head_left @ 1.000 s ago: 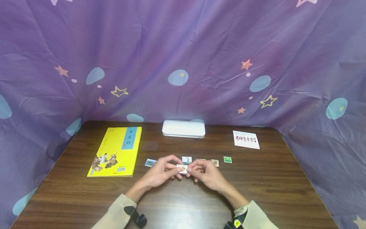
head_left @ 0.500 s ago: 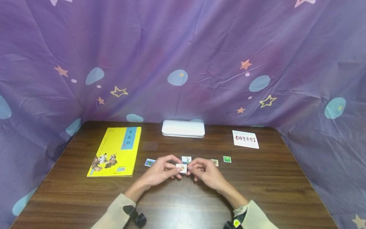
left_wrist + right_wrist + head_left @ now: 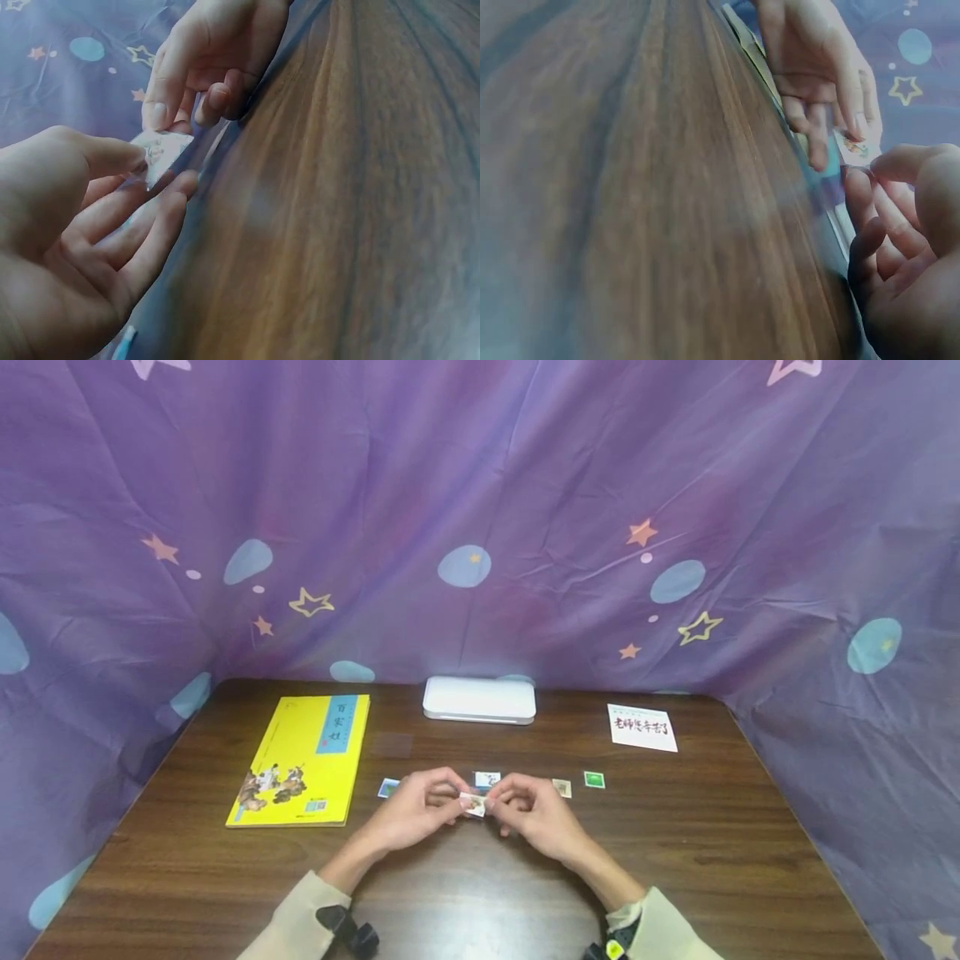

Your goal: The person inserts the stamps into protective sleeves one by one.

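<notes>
Between both hands a small white postage stamp (image 3: pixel 473 805) with a coloured picture is held up above the table. My left hand (image 3: pixel 413 812) pinches its left side between thumb and fingers. On the right side, the thumb and forefinger of my right hand (image 3: pixel 542 817) grip its edge. The left wrist view shows the stamp (image 3: pixel 168 152) tilted, its surface shiny. Behind the hands lie a blue stamp (image 3: pixel 387 788), partly covered by the left hand, a white-and-blue stamp (image 3: pixel 487 778), a brownish stamp (image 3: pixel 562 788) and a green stamp (image 3: pixel 594 780).
A yellow book (image 3: pixel 307 768) lies at the left of the wooden table (image 3: pixel 720 843). At the back stands a white case (image 3: pixel 480 699). A white card (image 3: pixel 642 727) with handwriting lies back right, and a clear film piece (image 3: pixel 392 744) lies beside the book.
The held stamp has turned and tilted a little between the fingers, its right side dropping slightly. Both hands stay close together at nearly the same spot, and the view has shifted slightly.
</notes>
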`<action>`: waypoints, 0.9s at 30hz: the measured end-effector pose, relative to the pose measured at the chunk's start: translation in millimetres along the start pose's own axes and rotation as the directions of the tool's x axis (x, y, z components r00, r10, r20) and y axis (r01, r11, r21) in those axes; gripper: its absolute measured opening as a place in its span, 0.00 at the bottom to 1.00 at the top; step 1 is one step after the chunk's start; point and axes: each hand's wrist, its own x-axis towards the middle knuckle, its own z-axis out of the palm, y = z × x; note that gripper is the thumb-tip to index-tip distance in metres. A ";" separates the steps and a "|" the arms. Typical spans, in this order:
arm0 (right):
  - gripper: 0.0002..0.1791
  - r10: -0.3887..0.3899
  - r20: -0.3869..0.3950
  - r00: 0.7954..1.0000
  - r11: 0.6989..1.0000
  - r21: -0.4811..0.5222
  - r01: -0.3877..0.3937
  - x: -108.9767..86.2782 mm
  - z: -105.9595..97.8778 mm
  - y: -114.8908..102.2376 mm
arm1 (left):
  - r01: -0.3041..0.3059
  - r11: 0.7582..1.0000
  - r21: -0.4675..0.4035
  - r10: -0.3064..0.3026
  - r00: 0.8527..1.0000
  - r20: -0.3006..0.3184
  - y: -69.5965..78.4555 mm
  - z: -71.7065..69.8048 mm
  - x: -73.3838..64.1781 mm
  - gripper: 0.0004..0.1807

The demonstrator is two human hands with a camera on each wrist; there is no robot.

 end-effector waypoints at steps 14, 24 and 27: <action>0.17 -0.096 -0.095 0.991 0.982 -0.174 0.079 40.4 14.0 -11.6 | 0.101 0.934 0.342 0.025 0.938 -0.346 3.0 -18.0 7.1 0.09; 0.10 -0.172 -0.119 0.978 0.881 -0.462 0.098 61.9 28.1 -18.6 | 0.133 0.888 0.441 0.023 0.944 -0.330 -1.1 -28.1 13.1 0.05; 0.07 -0.150 -0.122 0.981 0.847 -0.527 0.064 64.5 32.3 -22.3 | 0.131 0.883 0.451 0.018 0.950 -0.312 -2.6 -30.9 13.3 0.05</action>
